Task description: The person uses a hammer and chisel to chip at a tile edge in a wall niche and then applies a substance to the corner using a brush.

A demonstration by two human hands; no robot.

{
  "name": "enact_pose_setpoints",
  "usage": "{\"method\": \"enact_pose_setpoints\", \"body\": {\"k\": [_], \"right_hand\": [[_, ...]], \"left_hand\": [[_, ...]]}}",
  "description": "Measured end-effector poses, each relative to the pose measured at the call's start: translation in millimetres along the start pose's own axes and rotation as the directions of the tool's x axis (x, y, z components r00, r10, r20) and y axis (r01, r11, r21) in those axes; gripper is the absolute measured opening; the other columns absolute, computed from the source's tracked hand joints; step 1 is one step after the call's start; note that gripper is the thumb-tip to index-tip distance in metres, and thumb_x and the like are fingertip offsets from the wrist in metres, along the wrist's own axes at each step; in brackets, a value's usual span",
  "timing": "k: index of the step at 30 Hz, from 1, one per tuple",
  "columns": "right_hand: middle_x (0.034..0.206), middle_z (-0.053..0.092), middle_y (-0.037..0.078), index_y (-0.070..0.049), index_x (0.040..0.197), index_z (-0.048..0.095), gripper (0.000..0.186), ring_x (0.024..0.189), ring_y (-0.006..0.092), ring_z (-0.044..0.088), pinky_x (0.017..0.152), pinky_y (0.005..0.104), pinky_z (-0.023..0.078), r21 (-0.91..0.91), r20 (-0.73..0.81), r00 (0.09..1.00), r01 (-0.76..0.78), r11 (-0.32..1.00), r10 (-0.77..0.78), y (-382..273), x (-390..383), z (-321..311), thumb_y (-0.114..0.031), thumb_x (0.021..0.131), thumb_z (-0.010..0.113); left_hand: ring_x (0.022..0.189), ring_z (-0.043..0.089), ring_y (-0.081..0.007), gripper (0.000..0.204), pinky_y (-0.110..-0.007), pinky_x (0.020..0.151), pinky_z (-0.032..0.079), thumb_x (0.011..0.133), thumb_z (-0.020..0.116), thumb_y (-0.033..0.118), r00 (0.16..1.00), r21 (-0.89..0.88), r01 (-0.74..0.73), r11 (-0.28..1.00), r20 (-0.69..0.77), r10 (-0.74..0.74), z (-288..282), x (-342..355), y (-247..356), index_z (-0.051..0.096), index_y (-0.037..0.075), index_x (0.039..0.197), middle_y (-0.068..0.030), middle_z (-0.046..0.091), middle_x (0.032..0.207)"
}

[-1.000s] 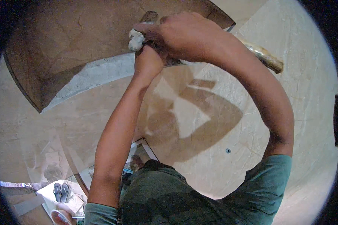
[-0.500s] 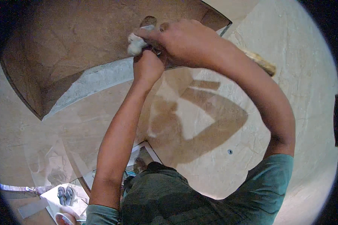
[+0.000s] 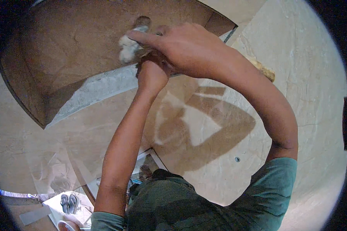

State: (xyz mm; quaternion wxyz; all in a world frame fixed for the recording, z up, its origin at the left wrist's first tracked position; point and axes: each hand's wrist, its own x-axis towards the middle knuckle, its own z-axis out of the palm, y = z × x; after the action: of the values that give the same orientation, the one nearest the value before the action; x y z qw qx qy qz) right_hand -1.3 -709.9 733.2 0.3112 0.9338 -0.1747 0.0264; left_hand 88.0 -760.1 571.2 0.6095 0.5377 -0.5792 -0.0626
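Note:
At the front edge of a brown-tiled recess [image 3: 85, 42], my two hands are close together. My right hand [image 3: 175, 44] reaches over from the right, its fingers closed on a whitish, lumpy wad [image 3: 128, 47] that looks like cloth. A stretched finger lies across the top of the wad, which is slightly blurred. Just below, my left hand [image 3: 153, 75] is closed like a fist by the edge. Its fingertips and whatever they may hold are hidden by shade and the right hand.
A rough grey strip [image 3: 90, 92] runs along the recess's front edge. Behind my right forearm shows a yellowish-brown piece [image 3: 268, 72]. A small round fitting [image 3: 237, 159] sits in the beige tiled surface. Dark slippers [image 3: 68, 203] and a round tub [image 3: 67, 226] are at lower left.
The wad has moved left and slightly down with my right hand. My left hand stays at nearly the same place, a little lower.

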Motion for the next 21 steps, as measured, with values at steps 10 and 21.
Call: {"method": "enact_pose_setpoints", "body": {"k": [10,21], "right_hand": [[0.085,0.067,0.018,-0.022,0.142,0.043,0.070,0.082,0.0394,0.065,0.067,0.0496,0.051,0.041,-0.007,1.000,0.020,0.999,-0.020,10.8,-8.4,7.2,-0.019,0.078,0.068],[0.093,0.067,0.017,-0.025,0.144,0.040,0.066,0.083,0.0406,0.064,0.069,0.0502,0.050,0.076,0.138,0.989,0.036,0.996,-0.046,12.4,-4.7,-7.6,-0.016,0.082,0.061]], "left_hand": [[0.107,0.060,-0.0409,0.034,-0.045,0.088,0.048,0.085,0.062,0.027,0.991,0.060,0.056,0.997,0.120,-0.063,4.9,-3.4,4.8,0.065,0.005,0.111,-0.0219,0.066,0.109],[0.106,0.061,-0.0411,0.036,-0.044,0.088,0.048,0.085,0.065,0.026,0.999,-0.026,0.035,0.999,0.030,-0.034,6.3,1.4,6.6,0.064,0.003,0.113,-0.0209,0.066,0.112]]}}
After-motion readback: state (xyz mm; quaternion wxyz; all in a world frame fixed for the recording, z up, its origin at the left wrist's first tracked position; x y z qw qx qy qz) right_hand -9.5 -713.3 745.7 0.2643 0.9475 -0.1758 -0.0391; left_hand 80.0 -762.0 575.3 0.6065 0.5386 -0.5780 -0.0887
